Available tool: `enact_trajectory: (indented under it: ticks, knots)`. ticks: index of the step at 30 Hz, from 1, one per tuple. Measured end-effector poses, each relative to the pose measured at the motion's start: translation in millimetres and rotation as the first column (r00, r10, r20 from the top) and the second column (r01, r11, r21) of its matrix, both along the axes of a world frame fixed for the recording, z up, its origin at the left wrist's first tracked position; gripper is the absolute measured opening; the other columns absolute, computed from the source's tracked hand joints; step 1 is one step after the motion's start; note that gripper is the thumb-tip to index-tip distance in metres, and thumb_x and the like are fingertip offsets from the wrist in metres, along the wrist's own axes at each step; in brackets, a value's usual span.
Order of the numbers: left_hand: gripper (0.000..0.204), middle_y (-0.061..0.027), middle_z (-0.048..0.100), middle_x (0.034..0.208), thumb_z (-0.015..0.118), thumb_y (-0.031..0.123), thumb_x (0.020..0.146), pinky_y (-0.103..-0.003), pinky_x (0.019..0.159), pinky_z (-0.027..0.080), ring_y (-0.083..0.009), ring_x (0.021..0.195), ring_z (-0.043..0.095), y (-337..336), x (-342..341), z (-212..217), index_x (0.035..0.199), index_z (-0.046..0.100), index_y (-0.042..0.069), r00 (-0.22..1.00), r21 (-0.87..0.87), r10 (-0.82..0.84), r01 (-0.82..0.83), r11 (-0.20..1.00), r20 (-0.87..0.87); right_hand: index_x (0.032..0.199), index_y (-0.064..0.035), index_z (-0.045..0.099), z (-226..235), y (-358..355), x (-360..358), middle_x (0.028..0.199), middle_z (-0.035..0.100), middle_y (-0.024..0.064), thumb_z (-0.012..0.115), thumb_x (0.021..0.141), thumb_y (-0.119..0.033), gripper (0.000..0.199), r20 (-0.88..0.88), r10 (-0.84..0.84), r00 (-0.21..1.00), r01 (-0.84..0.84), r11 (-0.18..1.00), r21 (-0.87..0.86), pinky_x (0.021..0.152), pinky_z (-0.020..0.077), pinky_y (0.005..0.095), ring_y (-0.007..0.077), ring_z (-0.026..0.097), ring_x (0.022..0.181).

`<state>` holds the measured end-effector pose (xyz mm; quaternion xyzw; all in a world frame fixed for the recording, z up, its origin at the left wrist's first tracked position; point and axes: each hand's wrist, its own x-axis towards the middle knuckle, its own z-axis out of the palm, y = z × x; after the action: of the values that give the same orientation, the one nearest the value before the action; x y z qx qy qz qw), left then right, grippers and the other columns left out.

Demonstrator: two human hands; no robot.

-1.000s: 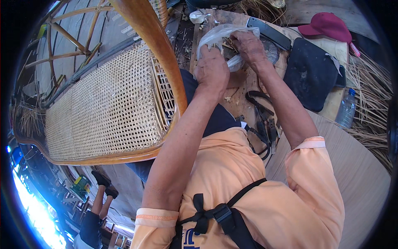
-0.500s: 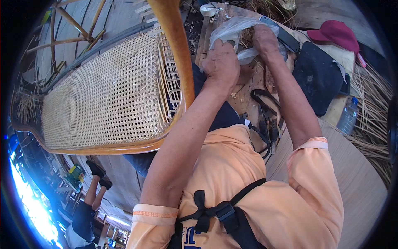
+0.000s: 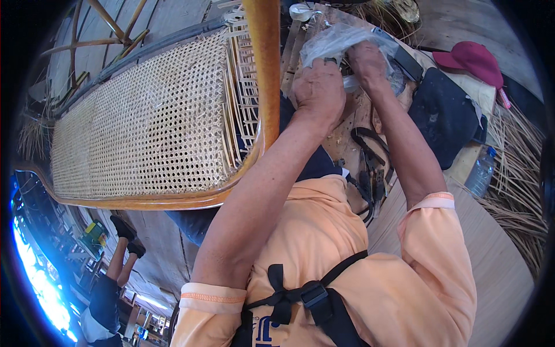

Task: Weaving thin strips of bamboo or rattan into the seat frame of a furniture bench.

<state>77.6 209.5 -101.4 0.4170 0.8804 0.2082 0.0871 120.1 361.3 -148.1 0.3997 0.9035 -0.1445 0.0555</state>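
A clear plastic bag (image 3: 332, 40) is bunched up over the wooden work board. My left hand (image 3: 319, 92) is closed on the bag's near left side, the back of the hand upward. Close beside it, my right hand (image 3: 368, 62) is also closed, with the plastic wrapped about its fingers. What lies inside the bag is hidden by the plastic and my fingers. To the left of my arms stands a curved, varnished wooden frame (image 3: 263, 75) holding a woven cane panel (image 3: 139, 115), with loose cane ends at its right side.
Black-handled tools (image 3: 370, 168) lie on the board near my body. Right of my hands are a dark cloth (image 3: 442, 110), a maroon cap (image 3: 471, 62), a plastic bottle (image 3: 480, 173) and loose rattan strips (image 3: 511, 144). Another person's legs (image 3: 115, 266) show at lower left.
My left hand has shifted a little right, closer to my right hand. The plastic bag has changed its folds between them. The whole view has moved slightly.
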Motion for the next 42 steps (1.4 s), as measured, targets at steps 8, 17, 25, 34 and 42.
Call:
enact_trajectory:
  ticks: [8,17,25,34,42]
  knots:
    - [0.016,-0.0128,0.061,0.096,0.052,0.014,0.082,-0.043,0.070,0.051,-0.0322,0.088,0.063,2.5,0.9,8.4,0.093,0.062,0.008,0.991,-0.066,-0.018,0.027,0.997,0.133,0.095,-0.0021,0.064,38.1,23.9,29.2,0.080,0.065,0.0044,0.060,0.086,-0.018,0.019,-0.292,-0.278,0.915,0.017,0.750,-0.662,0.056,0.0434,0.0246,0.0125,0.058,0.065]
    - [0.015,-0.0189,0.060,0.094,0.050,0.015,0.086,-0.046,0.075,0.048,-0.0380,0.087,0.060,-6.0,6.5,29.5,0.094,0.059,0.004,0.928,0.333,-0.148,0.027,0.943,0.342,0.103,-0.0036,0.058,94.5,-12.7,58.3,0.083,0.060,0.0006,0.055,0.091,-0.009,0.014,-0.199,-0.639,0.743,0.014,0.312,-0.950,0.053,0.0404,0.0195,0.0071,0.055,0.063]
    - [0.015,-0.0130,0.060,0.080,0.054,0.016,0.087,-0.040,0.065,0.048,-0.0333,0.077,0.059,-82.9,9.8,100.6,0.087,0.056,0.002,0.834,0.191,-0.235,0.158,0.969,0.500,0.097,-0.0010,0.059,144.9,-74.3,81.8,0.077,0.060,0.0042,0.056,0.087,-0.006,0.011,-0.298,-0.469,0.831,-0.011,0.523,-0.852,0.054,0.0434,0.0211,0.0095,0.055,0.061]
    - [0.014,-0.0083,0.059,0.081,0.058,0.012,0.086,-0.032,0.065,0.049,-0.0250,0.070,0.059,-194.9,15.6,103.3,0.099,0.060,0.006,0.037,0.037,-0.021,-0.483,0.875,0.999,0.098,0.0003,0.061,159.3,-192.9,33.8,0.084,0.060,0.0015,0.060,0.086,0.000,0.012,-0.279,-0.454,0.847,-0.198,0.218,-0.956,0.060,0.0450,0.0193,0.0075,0.057,0.069]
    - [0.036,-0.0052,0.054,0.110,0.059,0.033,0.084,-0.040,0.085,0.040,-0.0255,0.097,0.050,-260.2,-24.9,94.6,0.111,0.059,0.009,0.977,0.007,0.079,-0.082,0.997,0.196,0.102,-0.0002,0.056,173.8,-193.5,-32.9,0.088,0.061,0.0045,0.055,0.089,0.003,0.014,-0.411,-0.276,0.869,-0.261,0.452,-0.853,0.064,0.0459,0.0199,0.0091,0.060,0.074]
